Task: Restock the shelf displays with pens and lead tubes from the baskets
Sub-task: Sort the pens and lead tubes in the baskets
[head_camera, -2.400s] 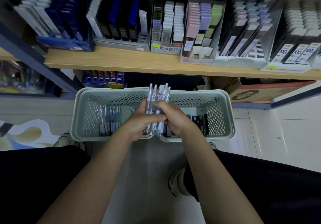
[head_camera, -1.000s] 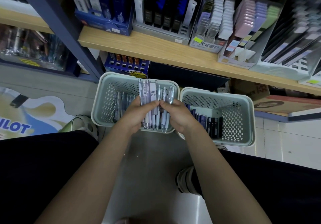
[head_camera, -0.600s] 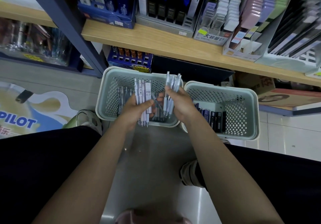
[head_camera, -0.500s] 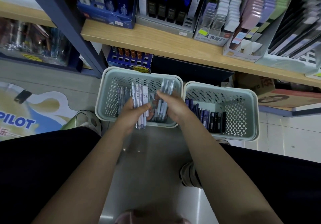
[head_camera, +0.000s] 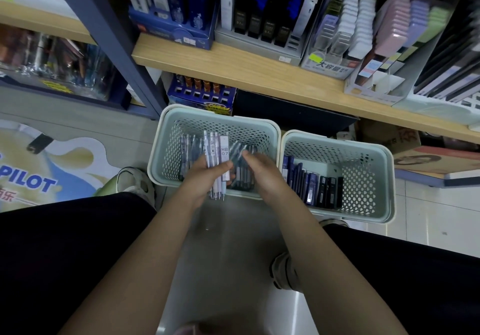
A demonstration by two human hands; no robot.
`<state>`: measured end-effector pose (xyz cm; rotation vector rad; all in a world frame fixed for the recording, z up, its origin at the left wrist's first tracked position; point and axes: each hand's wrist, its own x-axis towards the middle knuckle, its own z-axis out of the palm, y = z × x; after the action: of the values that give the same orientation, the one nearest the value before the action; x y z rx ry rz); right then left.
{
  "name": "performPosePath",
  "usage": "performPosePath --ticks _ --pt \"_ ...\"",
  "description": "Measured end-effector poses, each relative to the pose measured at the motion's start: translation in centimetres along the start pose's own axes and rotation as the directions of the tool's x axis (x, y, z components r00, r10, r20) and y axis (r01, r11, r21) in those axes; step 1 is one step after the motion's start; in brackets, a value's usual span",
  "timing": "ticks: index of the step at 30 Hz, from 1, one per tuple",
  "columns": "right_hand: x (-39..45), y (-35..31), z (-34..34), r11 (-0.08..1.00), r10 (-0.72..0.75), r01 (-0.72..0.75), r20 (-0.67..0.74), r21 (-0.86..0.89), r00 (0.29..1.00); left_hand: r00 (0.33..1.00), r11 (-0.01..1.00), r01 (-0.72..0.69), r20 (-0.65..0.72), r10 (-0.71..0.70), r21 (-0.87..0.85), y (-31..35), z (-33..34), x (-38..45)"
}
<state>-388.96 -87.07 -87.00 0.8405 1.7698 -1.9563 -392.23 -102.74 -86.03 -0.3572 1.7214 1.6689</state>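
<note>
Two pale green perforated baskets stand on the floor below the wooden shelf (head_camera: 259,74). Over the left basket (head_camera: 166,137), my left hand (head_camera: 202,178) is shut on an upright bundle of white pens (head_camera: 217,150), one marked HB 0.7. My right hand (head_camera: 262,171) is low inside the same basket, its fingertips pinching a few blurred clear pens (head_camera: 237,150) that tilt down toward loose pens on the bottom. The right basket (head_camera: 389,178) holds a row of dark blue and black lead tubes (head_camera: 311,186).
The shelf carries display boxes: a blue one (head_camera: 171,28), a grey one with black tubes (head_camera: 259,46), a clear-case box (head_camera: 327,61) and a pastel box (head_camera: 376,85). A dark shelf post (head_camera: 114,46) slants on the left. My knees and shoes flank the floor gap.
The single bundle held in both hands was split. My left hand kept the white pens upright; my right hand carried its share down into the left basket.
</note>
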Motion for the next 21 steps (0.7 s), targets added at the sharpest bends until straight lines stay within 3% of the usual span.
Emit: performPosePath --ticks 7,17,21 --pt "-2.4 -1.6 -1.4 0.999 -0.044 0.043 0.065 0.015 0.997 0.991 0.997 -0.044 0.132 0.035 0.067 1.8 2.6 -0.6" --pt "-4.0 -1.9 -7.4 0.934 -0.064 0.098 -0.106 0.344 0.992 0.99 0.996 -0.06 0.128 0.052 0.064 3.3 6.6 -0.8" --pt "-4.5 -1.0 -10.7 0.925 -0.036 0.105 -0.19 0.365 0.981 0.993 0.995 -0.024 0.115 0.013 0.096 2.4 8.2 -0.1"
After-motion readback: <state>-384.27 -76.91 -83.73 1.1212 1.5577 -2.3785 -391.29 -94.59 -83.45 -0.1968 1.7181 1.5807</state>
